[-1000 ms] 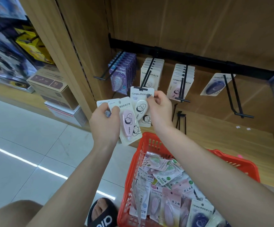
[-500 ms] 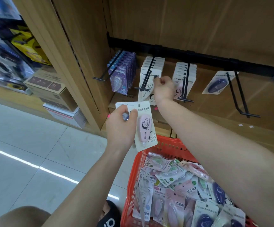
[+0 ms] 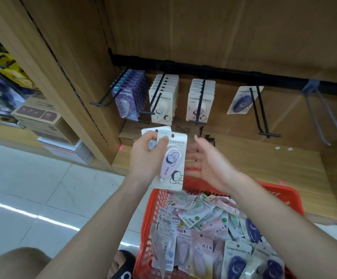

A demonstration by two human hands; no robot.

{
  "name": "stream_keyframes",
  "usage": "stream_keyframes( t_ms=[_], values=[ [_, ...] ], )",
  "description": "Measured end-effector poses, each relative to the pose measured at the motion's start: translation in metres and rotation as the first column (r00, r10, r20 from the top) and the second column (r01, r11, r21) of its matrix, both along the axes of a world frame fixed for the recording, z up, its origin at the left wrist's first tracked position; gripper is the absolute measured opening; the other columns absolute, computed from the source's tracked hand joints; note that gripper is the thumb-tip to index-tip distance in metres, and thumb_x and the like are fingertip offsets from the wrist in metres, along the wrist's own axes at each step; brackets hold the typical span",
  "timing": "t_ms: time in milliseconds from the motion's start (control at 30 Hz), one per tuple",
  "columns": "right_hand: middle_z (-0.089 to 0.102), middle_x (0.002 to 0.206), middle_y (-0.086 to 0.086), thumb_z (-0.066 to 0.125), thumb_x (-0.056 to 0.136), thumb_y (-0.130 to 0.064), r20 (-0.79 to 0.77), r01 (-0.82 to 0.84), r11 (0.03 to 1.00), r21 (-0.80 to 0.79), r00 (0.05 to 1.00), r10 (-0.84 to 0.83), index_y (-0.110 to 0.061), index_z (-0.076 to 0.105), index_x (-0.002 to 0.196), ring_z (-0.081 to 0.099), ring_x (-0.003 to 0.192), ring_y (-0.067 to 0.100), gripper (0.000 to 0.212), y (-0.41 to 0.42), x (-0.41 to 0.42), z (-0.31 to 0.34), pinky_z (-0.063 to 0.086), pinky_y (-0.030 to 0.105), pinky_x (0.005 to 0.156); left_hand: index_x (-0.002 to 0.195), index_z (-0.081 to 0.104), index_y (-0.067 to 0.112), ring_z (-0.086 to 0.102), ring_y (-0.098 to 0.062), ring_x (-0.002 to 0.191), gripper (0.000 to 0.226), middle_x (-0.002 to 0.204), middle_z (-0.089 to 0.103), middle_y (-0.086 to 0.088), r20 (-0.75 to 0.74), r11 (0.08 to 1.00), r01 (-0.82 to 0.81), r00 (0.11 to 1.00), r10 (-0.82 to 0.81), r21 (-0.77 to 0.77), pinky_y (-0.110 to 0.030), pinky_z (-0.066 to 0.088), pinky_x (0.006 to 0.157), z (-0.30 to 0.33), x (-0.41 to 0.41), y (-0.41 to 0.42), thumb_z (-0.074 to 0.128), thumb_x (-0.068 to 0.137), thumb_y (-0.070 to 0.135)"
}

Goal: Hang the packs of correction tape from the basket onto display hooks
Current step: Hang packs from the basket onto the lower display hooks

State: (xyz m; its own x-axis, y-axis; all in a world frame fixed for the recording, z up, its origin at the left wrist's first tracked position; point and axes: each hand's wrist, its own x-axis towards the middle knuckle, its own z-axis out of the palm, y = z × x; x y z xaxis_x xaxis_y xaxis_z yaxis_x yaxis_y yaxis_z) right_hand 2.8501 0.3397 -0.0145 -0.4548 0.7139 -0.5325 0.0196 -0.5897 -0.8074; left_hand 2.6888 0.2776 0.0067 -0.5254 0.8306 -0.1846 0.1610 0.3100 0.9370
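While my left hand [image 3: 146, 158] holds a small fan of correction tape packs just above the far-left corner of the red basket [image 3: 280, 195], its fingers [image 3: 161, 140] are curled round them, with the pink pack [image 3: 171, 160] in front and at least one more card tucked behind it. My right hand [image 3: 208, 160] hovers just to the right of that pink pack, above the basket's far rim, palm turned toward the pack and fingers straight and spread, grasping nothing; it is blurred, so I cannot read more from it. Inside the basket lies a loose heap of packs [image 3: 199, 228] in pink, green and dark blue, overlapping at all angles. Beyond the basket, on the wooden back panel, a black rail [image 3: 214, 72] carries the display hooks: farthest left of the basket a hook with purple packs [image 3: 130, 99], next a row of white packs [image 3: 162, 99], then a row of pale pink packs [image 3: 200, 99], and further right a hook with a single dark blue pack [image 3: 242, 100]. A bare grey hook [image 3: 328, 117] juts out still further right. Left of the basket, past the wooden upright, cardboard boxes [image 3: 42, 117] sit stacked on a low shelf, and a black sandal [image 3: 123, 266] shows by the basket's near-left corner
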Motion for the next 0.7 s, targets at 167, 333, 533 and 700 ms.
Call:
stream_keyframes(
  t_ms=[167,333,533,700],
  values=[
    [0.076,0.118,0.008,0.072,0.097,-0.021,0.096,-0.098,0.981,0.169,0.992,0.082,-0.012,0.063,0.125,0.076,0.105,0.023,0.031,-0.02,0.029,0.003,0.063,0.043,0.09,0.09,0.069,0.023,0.076,-0.019,0.084,0.012,0.09,0.078,0.003,0.101,0.995,0.099,0.99,-0.102,0.031,-0.036,0.06,0.064,0.002,0.03,0.002,0.068,0.098,0.032],
    [0.077,0.114,0.01,0.064,0.101,-0.011,0.04,-0.008,0.978,0.211,0.999,-0.001,-0.007,0.063,0.121,0.076,0.102,0.024,0.021,-0.015,0.063,0.004,0.063,0.042,0.083,0.108,0.06,0.036,0.072,-0.032,0.108,0.026,0.116,0.073,-0.005,0.293,0.984,0.159,0.94,-0.176,0.082,-0.063,0.054,0.1,0.002,0.048,0.004,0.071,0.084,0.034],
    [0.077,0.113,0.015,0.062,0.102,-0.008,-0.084,0.128,0.988,0.088,0.989,-0.121,-0.009,0.061,0.116,0.075,0.094,0.027,0.014,-0.009,0.086,0.004,0.062,0.042,0.079,0.129,0.03,0.028,0.073,-0.033,0.105,0.061,0.113,0.069,-0.014,0.474,0.993,0.05,0.876,-0.094,0.106,-0.063,0.055,0.099,-0.006,0.067,0.007,0.06,0.093,-0.012],
    [0.077,0.115,0.013,0.063,0.102,-0.01,-0.066,0.095,0.987,0.132,0.994,-0.087,-0.012,0.061,0.123,0.076,0.094,0.027,0.022,-0.016,0.088,0.002,0.061,0.043,0.075,0.134,0.036,0.032,0.071,-0.032,0.114,0.045,0.13,0.064,-0.014,0.41,0.983,0.165,0.894,-0.182,0.078,-0.058,0.055,0.101,-0.009,0.075,0.006,0.062,0.102,0.014]
  ],
)
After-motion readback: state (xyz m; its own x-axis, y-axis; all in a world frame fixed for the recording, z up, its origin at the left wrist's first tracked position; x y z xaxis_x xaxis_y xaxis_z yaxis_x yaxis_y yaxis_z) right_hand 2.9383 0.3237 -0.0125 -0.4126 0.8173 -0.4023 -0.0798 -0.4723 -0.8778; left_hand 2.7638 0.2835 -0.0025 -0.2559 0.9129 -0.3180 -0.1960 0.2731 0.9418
